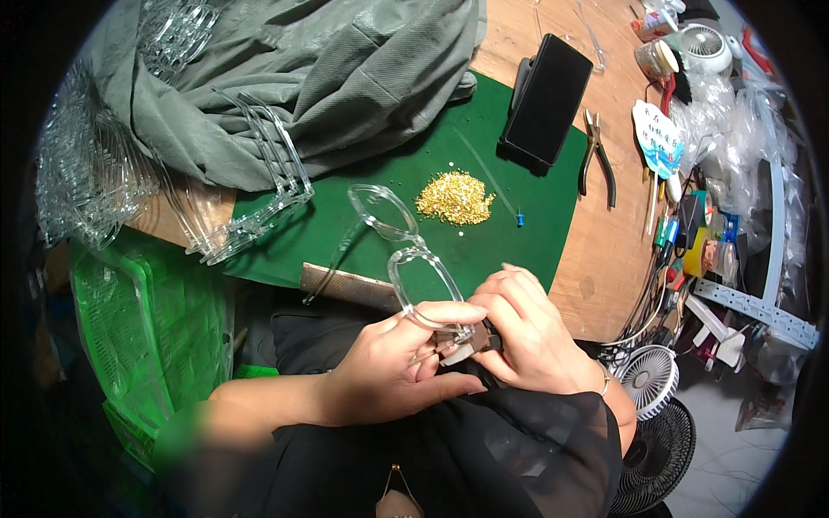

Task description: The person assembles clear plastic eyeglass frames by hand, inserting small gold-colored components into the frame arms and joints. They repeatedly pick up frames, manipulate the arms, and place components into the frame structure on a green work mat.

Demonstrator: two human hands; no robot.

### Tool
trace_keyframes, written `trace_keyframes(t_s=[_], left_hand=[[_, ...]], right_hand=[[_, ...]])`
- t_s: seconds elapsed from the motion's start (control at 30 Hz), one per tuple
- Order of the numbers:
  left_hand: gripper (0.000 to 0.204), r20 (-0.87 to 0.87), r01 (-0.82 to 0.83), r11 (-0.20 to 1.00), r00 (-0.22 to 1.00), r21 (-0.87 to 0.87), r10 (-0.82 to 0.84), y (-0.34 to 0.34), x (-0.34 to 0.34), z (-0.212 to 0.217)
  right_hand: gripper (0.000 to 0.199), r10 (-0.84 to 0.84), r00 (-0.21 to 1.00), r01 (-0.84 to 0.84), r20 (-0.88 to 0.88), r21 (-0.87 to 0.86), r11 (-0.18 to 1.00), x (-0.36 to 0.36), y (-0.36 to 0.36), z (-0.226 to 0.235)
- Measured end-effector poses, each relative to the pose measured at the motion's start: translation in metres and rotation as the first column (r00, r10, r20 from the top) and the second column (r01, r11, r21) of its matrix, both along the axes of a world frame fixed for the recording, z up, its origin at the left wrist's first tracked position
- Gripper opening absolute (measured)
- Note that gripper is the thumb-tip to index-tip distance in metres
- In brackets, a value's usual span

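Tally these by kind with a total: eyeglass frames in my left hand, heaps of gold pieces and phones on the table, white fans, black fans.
Clear eyeglass frame in left hand: 1
Gold heap: 1
Black phone: 1
White fans: 2
Black fan: 1
Total: 6

Right of centre, just above the person's right hand (531, 324), a bare stretch of flat green mat (534, 244) leaves room to pass, with a small blue object (520, 220) at its upper end. A heap of shiny gold bits (455, 198) borders it on the left, a black rectangular phone (546, 104) above. Farther right, black-handled metal pliers (595, 138) interrupt the brown wooden tabletop (596, 268), bare below them. A transparent plastic eyeglass frame (416, 240) bars the centre; rumpled grey-green cloth (345, 86) fills the upper left.
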State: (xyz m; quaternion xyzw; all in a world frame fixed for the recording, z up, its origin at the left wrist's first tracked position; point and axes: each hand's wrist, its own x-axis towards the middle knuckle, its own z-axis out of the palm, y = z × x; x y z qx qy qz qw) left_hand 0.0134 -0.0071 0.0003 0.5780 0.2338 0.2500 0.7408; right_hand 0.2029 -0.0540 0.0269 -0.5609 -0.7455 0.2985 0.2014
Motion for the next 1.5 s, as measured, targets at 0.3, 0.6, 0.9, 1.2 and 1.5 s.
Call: trace_keyframes(t_s=[0.3,0.6,0.9,1.2,1.5], left_hand=[[0.057,0.025,0.05,0.973,0.999,-0.223,-0.045,0.003,-0.003,0.004],[0.036,0.083,-0.043,0.963,0.994,-0.266,0.067,0.035,-0.026,0.031],[0.038,0.192,-0.102,0.989,0.974,-0.105,0.121,0.035,-0.034,0.029],[0.049,0.046,-0.181,0.978,0.981,-0.107,0.187,0.025,-0.019,0.011],[0.092,0.068,-0.194,0.97,0.976,-0.147,0.206,0.019,-0.003,-0.001]], right_hand=[[0.04,-0.023,0.999,0.022,0.023,0.057,0.998,-0.002,-0.002,-0.011],[0.046,-0.187,0.972,0.191,0.139,-0.015,0.981,0.013,-0.01,-0.051],[0.056,-0.223,0.922,0.209,0.318,0.077,0.975,0.005,-0.002,-0.063],[0.026,-0.419,0.891,0.397,0.173,0.148,0.906,0.015,0.012,-0.099],[0.025,-0.39,0.884,0.344,0.259,0.204,0.917,0.012,0.012,-0.103]])
